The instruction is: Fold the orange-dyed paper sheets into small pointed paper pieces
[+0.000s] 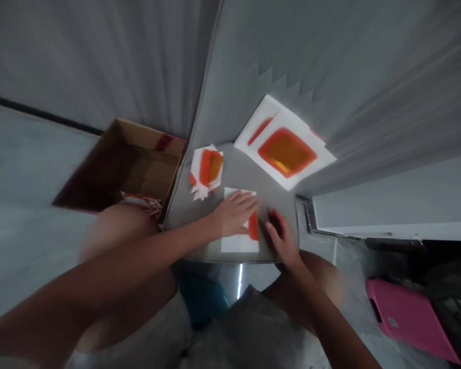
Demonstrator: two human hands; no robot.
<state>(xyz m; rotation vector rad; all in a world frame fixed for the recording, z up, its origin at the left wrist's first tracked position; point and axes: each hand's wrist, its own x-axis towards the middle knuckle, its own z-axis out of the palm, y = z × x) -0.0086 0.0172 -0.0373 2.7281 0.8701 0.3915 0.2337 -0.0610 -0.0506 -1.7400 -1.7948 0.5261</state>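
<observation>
On the grey table surface (274, 200) in front of me lies a folded sheet of white paper (234, 245) with an orange-red patch (253, 225) at its right edge. My left hand (236, 210) rests flat across this sheet, fingers stretched toward the right. Just to the right of the sheet, my right hand (283, 238) hovers with thumb and fingers curved apart, holding nothing that I can see. A stack of white sheets (292, 179) with orange and gold squares lies beyond my hands. Left of it is a small folded paper piece (206, 169) in white, red and gold.
An open cardboard box (146, 169) stands on the floor at the left, with red-and-white folded papers (149, 204) at its near side. Grey fabric (138, 61) rises behind. A pink plastic object (411, 318) lies at the lower right. Something blue (203, 297) is below the table edge.
</observation>
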